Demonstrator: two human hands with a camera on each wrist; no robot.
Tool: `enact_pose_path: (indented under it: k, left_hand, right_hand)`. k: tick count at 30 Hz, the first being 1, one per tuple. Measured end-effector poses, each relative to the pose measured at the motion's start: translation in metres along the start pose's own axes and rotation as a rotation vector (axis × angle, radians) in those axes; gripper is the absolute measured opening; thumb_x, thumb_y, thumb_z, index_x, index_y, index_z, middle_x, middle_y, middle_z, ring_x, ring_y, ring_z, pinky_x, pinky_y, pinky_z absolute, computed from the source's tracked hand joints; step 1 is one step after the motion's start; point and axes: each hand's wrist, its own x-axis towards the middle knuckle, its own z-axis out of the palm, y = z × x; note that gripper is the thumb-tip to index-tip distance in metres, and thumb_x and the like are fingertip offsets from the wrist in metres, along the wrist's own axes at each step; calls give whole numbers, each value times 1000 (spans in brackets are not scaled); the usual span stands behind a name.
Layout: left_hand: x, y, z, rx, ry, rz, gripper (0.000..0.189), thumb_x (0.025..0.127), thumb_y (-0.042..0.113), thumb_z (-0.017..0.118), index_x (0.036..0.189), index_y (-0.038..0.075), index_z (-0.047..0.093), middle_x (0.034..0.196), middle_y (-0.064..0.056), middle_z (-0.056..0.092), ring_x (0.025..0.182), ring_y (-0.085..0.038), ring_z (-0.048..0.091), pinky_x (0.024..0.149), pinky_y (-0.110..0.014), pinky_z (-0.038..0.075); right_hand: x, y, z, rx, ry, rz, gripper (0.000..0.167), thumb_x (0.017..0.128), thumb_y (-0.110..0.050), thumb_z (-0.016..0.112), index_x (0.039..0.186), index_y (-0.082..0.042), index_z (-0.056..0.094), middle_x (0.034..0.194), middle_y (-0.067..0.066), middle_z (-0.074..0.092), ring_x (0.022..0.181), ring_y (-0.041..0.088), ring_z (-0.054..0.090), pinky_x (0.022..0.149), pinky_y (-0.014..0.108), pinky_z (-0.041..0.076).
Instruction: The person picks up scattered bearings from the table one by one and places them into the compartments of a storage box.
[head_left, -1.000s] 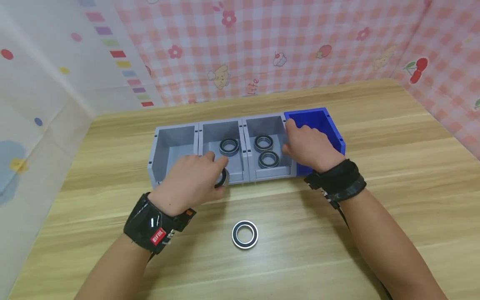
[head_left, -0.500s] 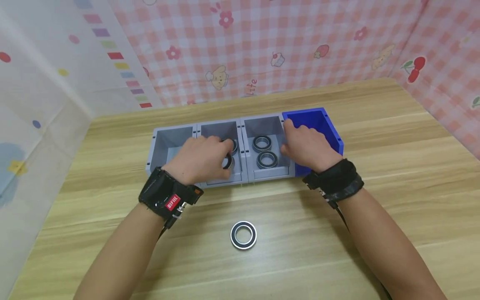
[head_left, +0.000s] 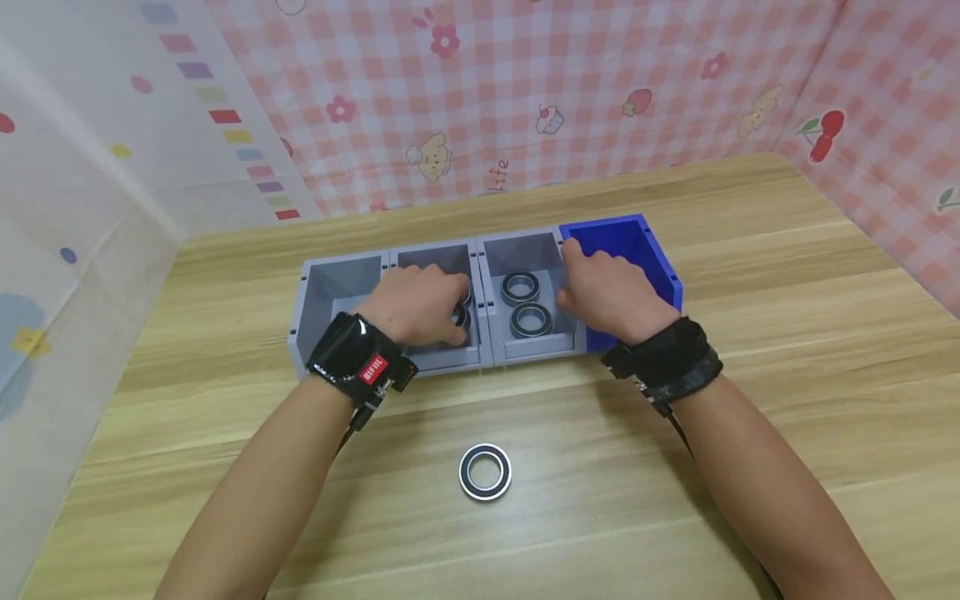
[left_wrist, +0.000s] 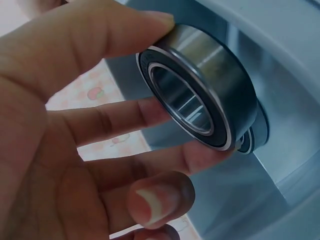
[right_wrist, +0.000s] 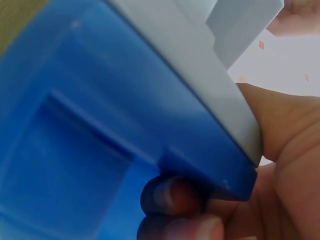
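Observation:
My left hand [head_left: 416,304] reaches into the second grey bin from the left and pinches a ball bearing [left_wrist: 215,62] between thumb and fingers. The bearing is tilted, its steel rim and black seal showing in the left wrist view. Behind it in that bin another bearing [left_wrist: 259,131] is partly hidden. My right hand [head_left: 618,287] grips the adjoining walls of the blue bin [right_wrist: 135,85] and the grey bin beside it, thumb on the grey side, fingers inside the blue one. Two bearings, a rear one [head_left: 521,288] and a front one [head_left: 530,321], lie flat in the third grey bin.
One more bearing [head_left: 485,472] lies flat on the wooden table [head_left: 585,508] in front of the bins. The leftmost grey bin [head_left: 337,279] ends the joined row. A pink checked cloth [head_left: 495,100] hangs behind the table.
My left hand has carried the bearing from the second grey bin's front edge forward and down into that bin. The right hand keeps its grip on the bin walls.

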Motion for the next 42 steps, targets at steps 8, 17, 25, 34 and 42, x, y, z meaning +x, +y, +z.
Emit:
enact_pose_path:
  k: [8,17,25,34,42]
  left_hand:
    - [11,2,2,5,-54,-38,25,78,30,75,88,11,62,74,-2,59,65,-20,54,58,-34,44]
    - [20,6,11,33,-76,-72,23,77,29,76,72,12,61,67,-2,60,62,-19,55,57,-34,46]
    - [25,11,18,60,-85,-127,56,76,32,79,115,-1,57,90,-10,64,75,-24,60,67,-39,50]
    - [27,11,21,51,-52,-148,57,74,29,81,114,-2,55,88,-11,65,73,-25,61,62,-38,49]
    - [26,8,27,42,14,-132,51,73,27,82,110,0,58,86,-10,64,70,-25,60,61,-38,49]
  right_hand:
    - [0,0,0,2,3,-2,28,92,-17,54,112,-2,42,66,9,45,51,24,51,44,31,36]
    - [0,0,1,1,8,-7,26,91,-16,54,111,-3,43,65,8,44,50,24,50,43,31,35]
    - [1,0,1,9,-4,3,28,91,-17,53,113,-4,42,65,8,44,49,24,51,43,31,38]
    - [1,-1,1,9,-1,1,29,91,-18,54,113,-4,42,66,9,46,51,24,51,44,32,38]
    - [1,-1,1,-4,6,5,29,91,-18,55,112,-3,42,67,10,47,52,25,51,45,33,37]
